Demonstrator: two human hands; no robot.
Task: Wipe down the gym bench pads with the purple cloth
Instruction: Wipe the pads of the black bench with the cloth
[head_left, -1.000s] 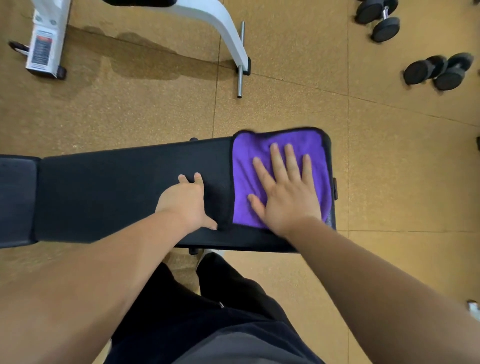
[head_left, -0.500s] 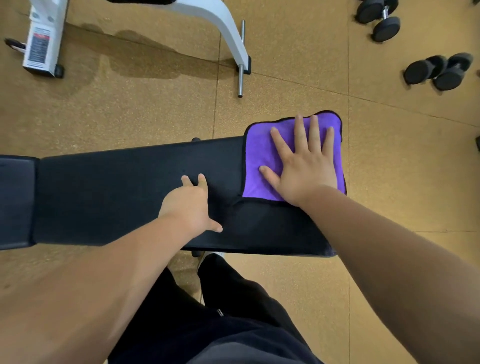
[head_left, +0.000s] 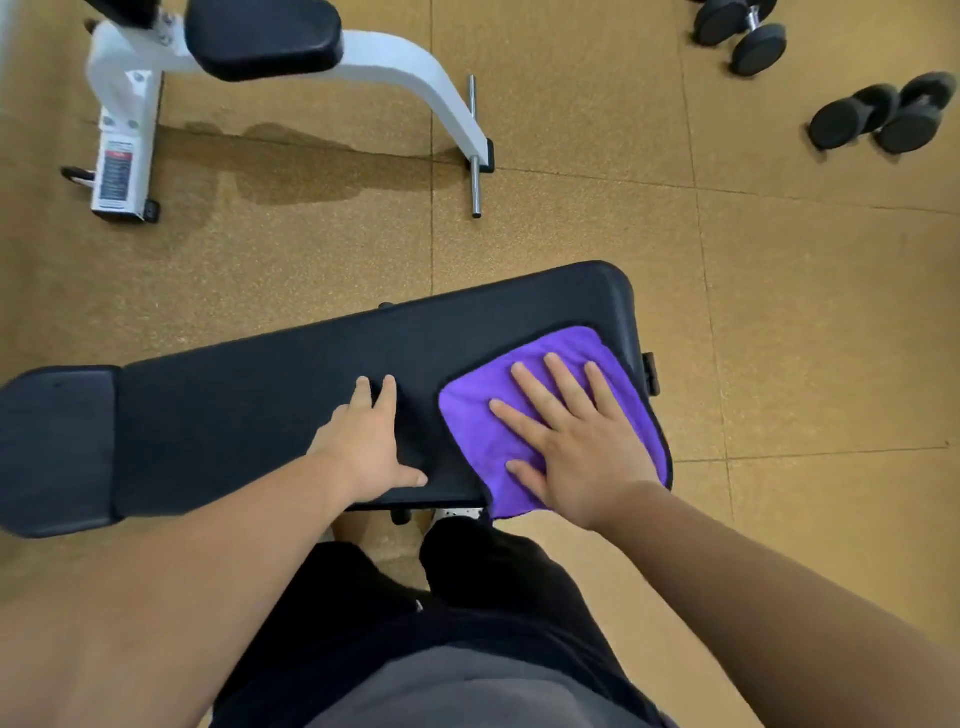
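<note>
1. Down at the bottom you can see the person's dark trousers (head_left: 467, 623) and both bare arms reaching forward to the bench.
2. Next comes the right hand (head_left: 582, 447). It lies flat on the purple cloth (head_left: 478, 431) with its fingers (head_left: 563, 379) spread wide. It is pressing down, not pinching.
3. The purple cloth sits on the right end of the long black pad (head_left: 260, 395). Its near corner hangs a little over the near edge of the pad.
4. The left hand (head_left: 369, 441) rests on the long black pad just beside the cloth, not touching it. Its thumb sticks out to the side and two fingers point forward. The other fingers are hidden, so I cannot tell how they are held. It holds nothing.
5. I think the wiping is only partly done. The cloth is at the right end, and the middle and left of the long pad look like they are left to do.
6. The small black pad (head_left: 57, 447) at the far left looks dry and has no cloth near it, so it probably needs a wipe too. I cannot see any wet marks to be sure.
7. Farther away on the brown floor (head_left: 571, 218) stands a white machine (head_left: 130, 104) with its own black pad.
8. Dumbbells (head_left: 883, 117) lie at the far right, well apart from the bench.
</note>
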